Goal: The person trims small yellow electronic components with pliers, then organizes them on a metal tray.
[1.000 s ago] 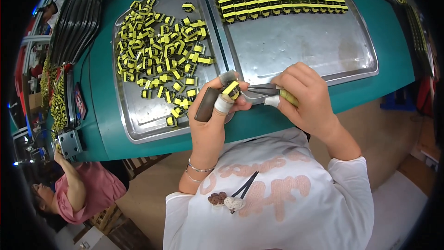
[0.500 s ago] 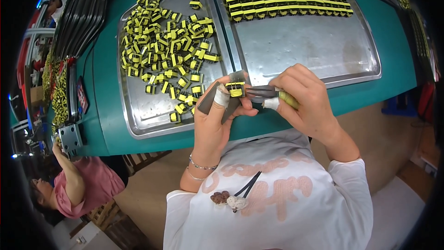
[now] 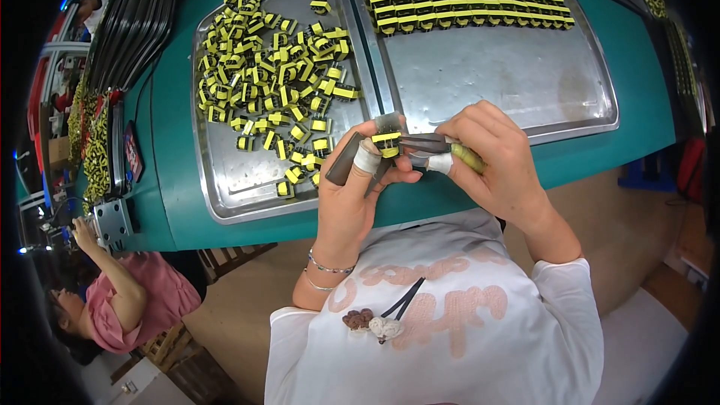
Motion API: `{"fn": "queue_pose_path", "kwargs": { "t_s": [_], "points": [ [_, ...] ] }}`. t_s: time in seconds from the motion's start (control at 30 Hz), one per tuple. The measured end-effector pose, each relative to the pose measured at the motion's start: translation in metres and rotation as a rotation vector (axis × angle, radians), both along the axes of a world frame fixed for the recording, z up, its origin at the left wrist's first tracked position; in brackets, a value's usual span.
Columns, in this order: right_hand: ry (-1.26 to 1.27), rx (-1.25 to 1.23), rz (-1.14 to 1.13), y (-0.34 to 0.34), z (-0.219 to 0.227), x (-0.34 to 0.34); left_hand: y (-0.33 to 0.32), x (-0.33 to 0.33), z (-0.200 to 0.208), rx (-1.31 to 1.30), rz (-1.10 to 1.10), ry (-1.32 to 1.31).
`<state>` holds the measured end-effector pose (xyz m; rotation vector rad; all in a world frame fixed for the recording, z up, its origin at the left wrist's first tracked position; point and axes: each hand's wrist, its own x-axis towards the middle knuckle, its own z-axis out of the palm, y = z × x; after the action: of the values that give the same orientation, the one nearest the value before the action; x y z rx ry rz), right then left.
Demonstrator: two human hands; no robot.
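Fingers of the left hand point(image 3: 349, 199) grasp a small component point(image 3: 387, 144), blocky and black with bright yellow bands, above the bench point(image 3: 166, 202); its bands run roughly left to right, its long axis unclear. The right hand point(image 3: 496, 157) clenches a dark-pronged tool point(image 3: 424, 140) beside it. Beyond, the left tray point(image 3: 232, 199) holds jumbled similar pieces point(image 3: 259, 79), the right tray point(image 3: 487, 67) neat rows point(image 3: 469, 4) along its far side.
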<state>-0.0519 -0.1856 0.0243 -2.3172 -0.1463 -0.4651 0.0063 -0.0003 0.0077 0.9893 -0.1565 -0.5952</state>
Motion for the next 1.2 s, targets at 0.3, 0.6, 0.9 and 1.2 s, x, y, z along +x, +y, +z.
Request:
{"fn": "queue_pose_path", "kwargs": {
  "t_s": [0.3,0.6,0.9,1.2],
  "points": [
    [-0.036,-0.132,0.025,-0.005,0.004,-0.002,-0.002,-0.003,-0.002,0.071,-0.002,-0.095],
    [-0.075,-0.212,-0.009,-0.001,0.004,-0.006,-0.006,-0.006,-0.001,0.098,0.049,-0.123],
    [-0.108,-0.26,-0.065,0.005,0.0,-0.008,-0.006,-0.006,-0.007,0.095,0.075,-0.208],
    [-0.089,-0.231,-0.079,0.006,-0.002,-0.01,-0.007,-0.007,-0.009,0.127,0.093,-0.319]
  ]
}}
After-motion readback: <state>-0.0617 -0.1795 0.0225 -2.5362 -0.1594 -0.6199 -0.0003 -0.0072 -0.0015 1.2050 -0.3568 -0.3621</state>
